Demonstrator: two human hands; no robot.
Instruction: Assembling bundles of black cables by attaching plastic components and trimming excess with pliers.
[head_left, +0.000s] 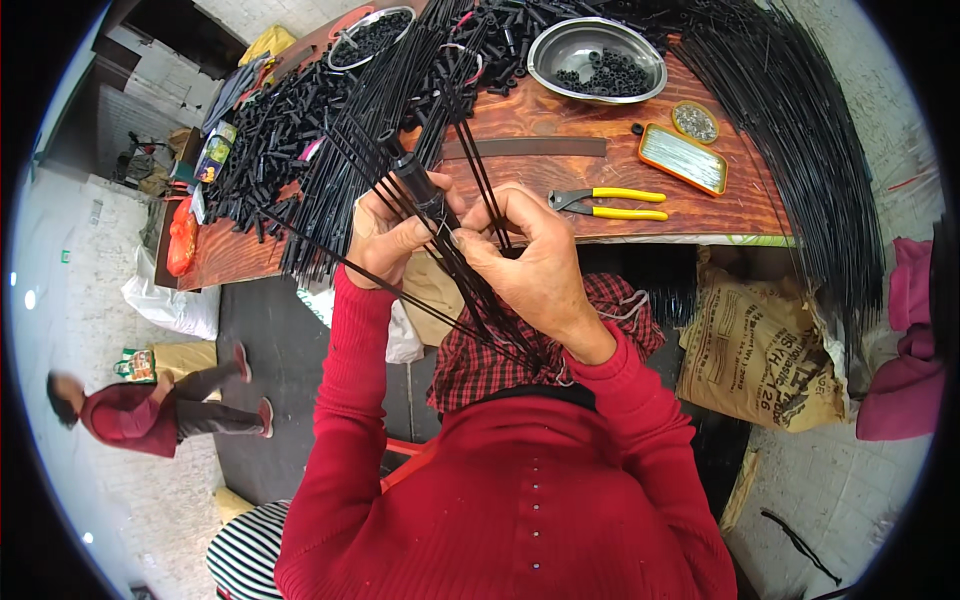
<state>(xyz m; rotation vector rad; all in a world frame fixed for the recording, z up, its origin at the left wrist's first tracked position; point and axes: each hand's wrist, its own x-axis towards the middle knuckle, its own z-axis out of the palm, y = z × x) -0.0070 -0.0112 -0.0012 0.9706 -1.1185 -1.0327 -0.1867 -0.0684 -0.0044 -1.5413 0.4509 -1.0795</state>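
A black cylindrical piece with long thin black rods gathered at its lower end is held up in front of the person's waist, tilted, just off the near edge of the worktop. The left hand has its fingers closed around the piece, the thumb lying across its lower part. The right hand is just beside it, thumb and forefinger bent narrowly toward each other near the joint, where a fine pale wire shows; whether they grip the wire or a rod cannot be told. The rods fan out past both hands and reach down over a red plaid cloth on the lap.

On the worktop, beyond the right hand, lie cutting pliers with yellow handles and a dark flat strip. To their right sit an orange-rimmed tray of thin silvery pins and a small round tin. Farther back stands a metal bowl holding black rings. Short black tubes are heaped at the left; a large bundle of black rods hangs over the right end.
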